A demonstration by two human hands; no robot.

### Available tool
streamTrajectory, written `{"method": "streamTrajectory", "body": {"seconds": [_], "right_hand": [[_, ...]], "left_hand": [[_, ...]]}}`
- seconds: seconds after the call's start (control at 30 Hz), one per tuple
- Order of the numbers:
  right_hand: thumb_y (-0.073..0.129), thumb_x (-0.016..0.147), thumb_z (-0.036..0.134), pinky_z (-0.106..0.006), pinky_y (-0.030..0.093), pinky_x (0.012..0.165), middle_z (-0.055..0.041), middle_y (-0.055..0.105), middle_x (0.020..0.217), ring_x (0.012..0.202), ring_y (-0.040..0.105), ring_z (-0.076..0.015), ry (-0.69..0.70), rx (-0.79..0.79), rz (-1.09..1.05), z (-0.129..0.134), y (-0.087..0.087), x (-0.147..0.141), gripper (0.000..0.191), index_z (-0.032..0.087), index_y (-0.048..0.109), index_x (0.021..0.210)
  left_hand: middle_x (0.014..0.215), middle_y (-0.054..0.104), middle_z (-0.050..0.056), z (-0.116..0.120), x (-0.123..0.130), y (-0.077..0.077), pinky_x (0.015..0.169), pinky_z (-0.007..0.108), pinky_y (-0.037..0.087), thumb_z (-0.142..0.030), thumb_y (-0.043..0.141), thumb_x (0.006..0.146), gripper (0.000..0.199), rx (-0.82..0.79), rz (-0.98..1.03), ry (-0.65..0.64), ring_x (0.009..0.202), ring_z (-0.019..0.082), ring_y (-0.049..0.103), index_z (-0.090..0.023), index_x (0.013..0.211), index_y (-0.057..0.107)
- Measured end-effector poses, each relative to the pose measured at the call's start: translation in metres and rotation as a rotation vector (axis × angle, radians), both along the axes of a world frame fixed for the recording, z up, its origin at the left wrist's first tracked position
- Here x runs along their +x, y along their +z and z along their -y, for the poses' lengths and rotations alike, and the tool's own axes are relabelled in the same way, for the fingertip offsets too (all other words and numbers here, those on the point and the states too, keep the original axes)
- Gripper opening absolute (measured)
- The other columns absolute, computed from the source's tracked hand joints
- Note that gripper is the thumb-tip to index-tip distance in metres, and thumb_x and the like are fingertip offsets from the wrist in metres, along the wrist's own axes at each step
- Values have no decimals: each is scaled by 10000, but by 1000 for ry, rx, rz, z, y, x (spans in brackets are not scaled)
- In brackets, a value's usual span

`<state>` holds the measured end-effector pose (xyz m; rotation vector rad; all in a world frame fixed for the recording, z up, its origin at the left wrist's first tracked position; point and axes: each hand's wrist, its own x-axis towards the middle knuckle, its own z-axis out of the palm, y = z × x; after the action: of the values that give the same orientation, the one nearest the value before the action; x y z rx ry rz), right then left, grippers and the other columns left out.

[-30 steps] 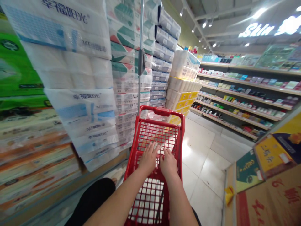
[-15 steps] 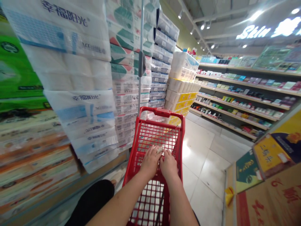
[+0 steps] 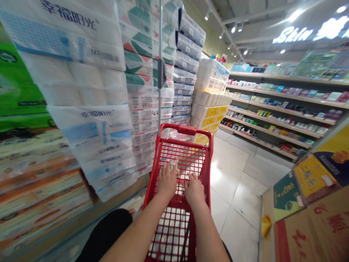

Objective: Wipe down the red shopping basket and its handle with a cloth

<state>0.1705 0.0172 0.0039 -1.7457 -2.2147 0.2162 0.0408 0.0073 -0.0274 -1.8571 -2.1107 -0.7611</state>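
Observation:
My left hand (image 3: 167, 180) is over the upper part of a red shopping cart (image 3: 211, 156). A small pale thing (image 3: 174, 167), too blurred to name, is between its thumb and index finger and has moved with the hand. My right hand (image 3: 195, 190) is just to the right, fingers loosely bent and somewhat apart, with nothing seen in it. A gap separates the two hands. Below them the red grid of the cart shows between my forearms, and its handle (image 3: 188, 128) is at the far end, touched by neither hand.
Stacked packs of toilet paper (image 3: 95, 120) and tissue packs (image 3: 141, 83) line the left side, with a metal pole (image 3: 160, 102) before them. Shelves of small boxes (image 3: 283, 92) stand at the back right. Cardboard boxes (image 3: 316, 233) border the tiled floor (image 3: 240, 196) at right.
My hands, earlier together over the cart, have moved apart. The left has shifted left with the small pale thing; the right has stayed nearly in place. The cart has hardly moved in view.

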Motion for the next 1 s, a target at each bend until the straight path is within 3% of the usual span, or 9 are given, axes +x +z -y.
{"method": "streamTrajectory", "body": {"seconds": [0.07, 0.23, 0.43, 0.6, 0.67, 0.83, 0.9, 1.0], "right_hand": [[441, 896, 288, -315, 438, 834, -75, 484, 1377, 1092, 579, -223, 4, 1, -2, 0, 0, 0, 412, 247, 513, 1300], [444, 897, 288, -296, 437, 803, -64, 513, 1340, 1042, 599, -207, 6, -1, -13, -1, -1, 1, 387, 266, 528, 1274], [435, 900, 302, -315, 438, 815, -72, 496, 1363, 1069, 586, -227, 4, 2, -5, -1, -2, 0, 401, 251, 524, 1287], [444, 891, 293, -306, 438, 808, -54, 498, 1363, 1065, 590, -221, 7, -8, -18, -1, -2, 1, 404, 268, 518, 1288], [443, 890, 288, -304, 439, 809, -45, 507, 1354, 1054, 594, -218, 9, 1, -27, -1, -2, 2, 398, 266, 525, 1278], [438, 896, 290, -303, 437, 822, -52, 498, 1364, 1067, 588, -223, 9, 21, -26, 1, 0, 3, 407, 249, 517, 1294], [438, 897, 287, -302, 437, 819, -55, 500, 1360, 1061, 590, -219, 9, 12, -25, 1, 0, 3, 407, 250, 516, 1295], [449, 887, 278, -302, 438, 802, -49, 499, 1359, 1052, 592, -216, 8, -9, -19, 0, 0, 3, 403, 264, 520, 1283]], "left_hand": [[1438, 416, 144, -1, 0, 0, 1106, 514, 292, -161, 429, 880, 514, 9, -5, 38, 1384, 312, 277, -208, 1392, 422], [1460, 407, 73, 4, 5, -2, 1113, 458, 321, -114, 415, 867, 534, -21, -53, -209, 1380, 257, 299, -261, 1379, 438], [1421, 442, 153, -1, -4, 2, 1092, 539, 306, -187, 431, 887, 483, -15, 20, 77, 1371, 321, 305, -210, 1369, 456], [1469, 393, 68, 3, 6, -5, 1118, 487, 300, -120, 426, 873, 537, -26, -45, -202, 1404, 279, 239, -278, 1386, 426], [1463, 405, 41, 4, 6, -3, 1119, 463, 311, -111, 419, 875, 539, -40, -55, -240, 1387, 256, 281, -303, 1378, 432], [1415, 436, 152, -1, -2, 4, 1093, 531, 307, -150, 430, 879, 474, -29, 0, 17, 1360, 325, 316, -219, 1344, 488], [1428, 419, 142, -1, 1, 1, 1091, 519, 316, -128, 446, 859, 492, -26, -4, -31, 1374, 325, 288, -222, 1340, 492], [1449, 404, 70, 2, 8, -5, 1092, 485, 338, -84, 435, 841, 572, -12, -37, -202, 1389, 284, 265, -282, 1378, 436]]}}
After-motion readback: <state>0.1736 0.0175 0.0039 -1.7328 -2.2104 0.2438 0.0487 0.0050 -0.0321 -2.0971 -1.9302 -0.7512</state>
